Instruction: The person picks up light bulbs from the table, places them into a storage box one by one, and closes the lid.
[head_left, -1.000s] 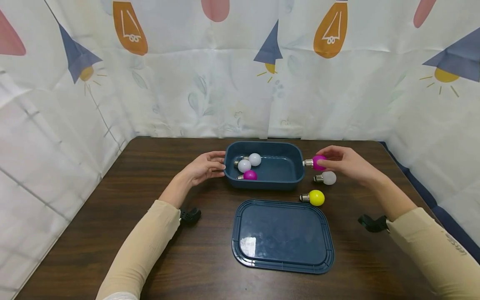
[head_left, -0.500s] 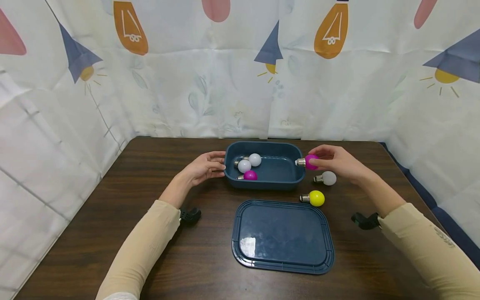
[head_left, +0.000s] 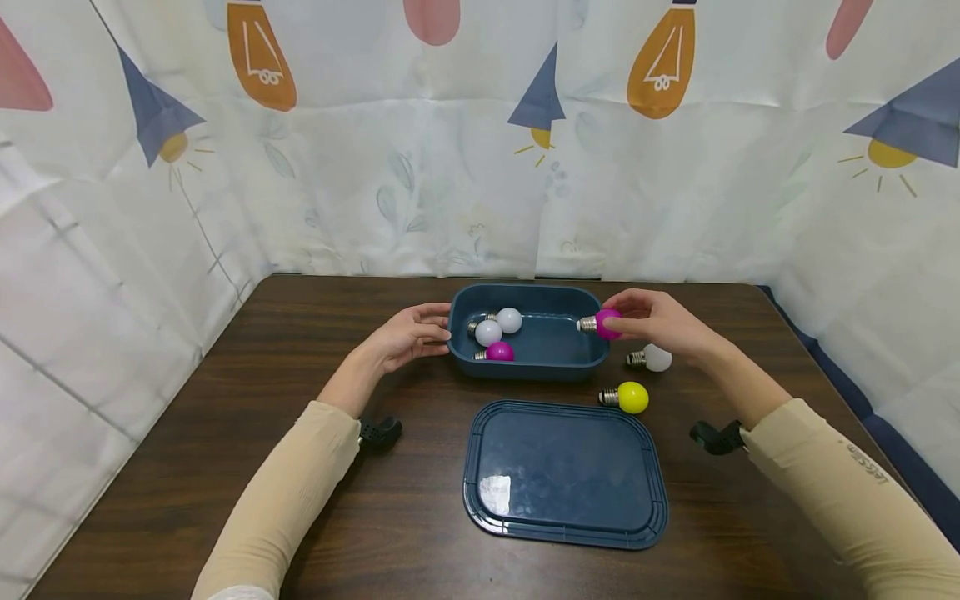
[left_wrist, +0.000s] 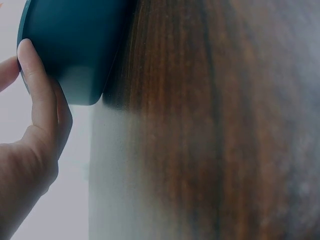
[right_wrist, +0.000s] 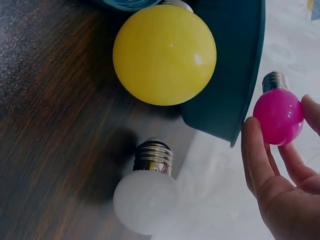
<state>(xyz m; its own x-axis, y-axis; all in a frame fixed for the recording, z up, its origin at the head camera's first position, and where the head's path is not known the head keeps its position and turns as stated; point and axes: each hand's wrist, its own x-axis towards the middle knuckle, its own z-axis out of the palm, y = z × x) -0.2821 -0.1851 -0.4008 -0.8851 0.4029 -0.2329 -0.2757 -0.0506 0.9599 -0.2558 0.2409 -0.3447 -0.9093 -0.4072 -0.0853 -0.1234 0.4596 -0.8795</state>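
Note:
A magenta light bulb [head_left: 609, 323] with a silver screw base is pinched between the thumb and fingertips of my right hand [head_left: 663, 323]. It is over the right end of a dark blue box [head_left: 528, 371], its base pointing left. My left hand [head_left: 408, 337] touches the box's left end with its fingertips. In the left wrist view, fingers [left_wrist: 37, 75] lie against the box wall [left_wrist: 75, 55]. Inside the box, to the left, lie two white light bulbs [head_left: 488, 333] and another magenta light bulb [head_left: 500, 352].
A white light bulb [head_left: 657, 358] and a yellow light bulb [head_left: 633, 397] lie on the brown table [head_left: 420, 500], right of the box. A dark blue lid [head_left: 566, 475] lies flat in front of the box. A printed curtain [head_left: 465, 192] hangs behind the table.
My right hand has moved left with the magenta light bulb, from beside the box's right end to over it. My left hand has stayed at the box's left end.

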